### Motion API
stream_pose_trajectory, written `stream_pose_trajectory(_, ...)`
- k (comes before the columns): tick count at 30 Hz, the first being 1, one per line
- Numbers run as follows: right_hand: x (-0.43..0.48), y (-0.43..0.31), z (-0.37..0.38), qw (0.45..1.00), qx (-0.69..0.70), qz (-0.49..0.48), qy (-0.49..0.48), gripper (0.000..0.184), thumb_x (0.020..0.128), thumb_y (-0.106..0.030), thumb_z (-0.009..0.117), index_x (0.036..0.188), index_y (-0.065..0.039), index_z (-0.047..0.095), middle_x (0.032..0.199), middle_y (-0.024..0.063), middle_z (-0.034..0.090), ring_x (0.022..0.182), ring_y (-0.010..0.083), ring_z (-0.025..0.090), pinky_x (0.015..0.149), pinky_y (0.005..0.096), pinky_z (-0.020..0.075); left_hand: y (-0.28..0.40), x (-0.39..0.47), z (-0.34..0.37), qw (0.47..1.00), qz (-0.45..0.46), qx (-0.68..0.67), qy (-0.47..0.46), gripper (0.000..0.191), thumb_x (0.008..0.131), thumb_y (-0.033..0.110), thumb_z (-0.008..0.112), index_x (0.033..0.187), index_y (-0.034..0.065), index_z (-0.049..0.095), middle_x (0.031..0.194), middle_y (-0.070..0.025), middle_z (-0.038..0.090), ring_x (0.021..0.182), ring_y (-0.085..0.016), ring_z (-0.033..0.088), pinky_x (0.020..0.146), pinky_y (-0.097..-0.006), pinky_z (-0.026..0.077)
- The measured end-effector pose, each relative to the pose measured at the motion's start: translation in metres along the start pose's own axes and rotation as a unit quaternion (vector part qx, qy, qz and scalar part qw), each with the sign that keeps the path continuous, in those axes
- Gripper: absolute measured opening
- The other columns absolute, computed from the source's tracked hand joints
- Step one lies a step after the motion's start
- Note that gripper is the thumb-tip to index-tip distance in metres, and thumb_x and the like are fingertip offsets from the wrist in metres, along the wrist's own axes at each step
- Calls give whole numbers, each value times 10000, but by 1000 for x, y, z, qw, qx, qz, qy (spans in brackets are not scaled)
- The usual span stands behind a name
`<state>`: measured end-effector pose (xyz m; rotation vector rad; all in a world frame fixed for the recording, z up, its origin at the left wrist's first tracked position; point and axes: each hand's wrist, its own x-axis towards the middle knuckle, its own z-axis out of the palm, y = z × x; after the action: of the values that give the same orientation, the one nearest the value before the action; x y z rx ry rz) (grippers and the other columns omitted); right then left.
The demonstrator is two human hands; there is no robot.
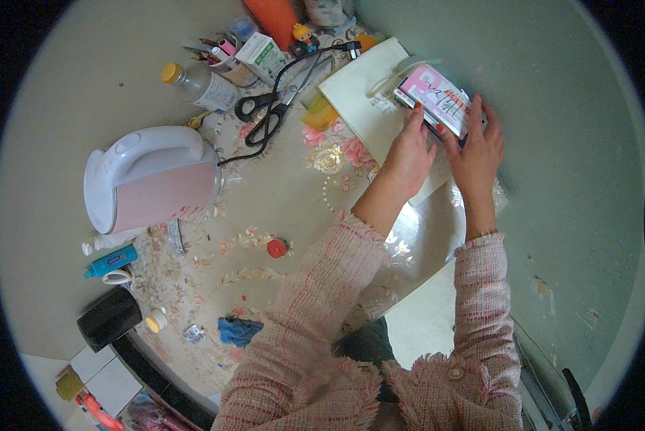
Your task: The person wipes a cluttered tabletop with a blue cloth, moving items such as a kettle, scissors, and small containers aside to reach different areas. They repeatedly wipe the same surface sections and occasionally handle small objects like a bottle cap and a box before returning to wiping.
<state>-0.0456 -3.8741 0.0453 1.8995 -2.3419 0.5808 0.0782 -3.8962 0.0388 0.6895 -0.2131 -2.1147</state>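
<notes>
A small pink and white box (433,99) with printed writing lies between my hands near the wall, above a pale paper sheet or envelope (363,81). My left hand (414,153) grips its near left edge, thumb along the side. On the opposite side, my right hand (476,143) has its thumb on the near edge and its fingers around the right end. Something dark shows beneath the box, partly hidden. A translucent curved strip (392,81) lies just behind it on the paper.
Black-handled scissors (287,99), a black cable (252,155) and a yellow comb (320,112) lie left of the paper. A pink and white kettle (161,183) stands at left. Further back are a yellow-capped bottle (215,91) and a pen cup (236,70). A red cap (276,248) sits mid-table.
</notes>
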Motion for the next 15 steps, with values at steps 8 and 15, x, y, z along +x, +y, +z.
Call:
stream_pose_trajectory(8, -10, 5, -6, 997, -39, -68, 4, 707, 798, -305, 716, 1433, -266, 405, 1419, 130, 405, 1248, 342, 425, 1045, 495, 316, 7, 3, 9, 997, 23, 9, -73, 675, 982, 518, 335, 1507, 134, 155, 1583, -27, 109, 1464, -194, -8, 1145, -457, -16)
stream_pose_trajectory(15, -8, -10, -9, 998, 1, -57, 3, 754, 763, -260, 755, 1429, -257, 401, 1428, 126, 394, 1265, 339, 413, 1060, 498, 308, -7, -7, -31, 990, 98, 36, 93, 630, 980, 400, 424, 1474, 61, 229, 1519, -98, 240, 1405, -229, 217, 1139, -385, 143)
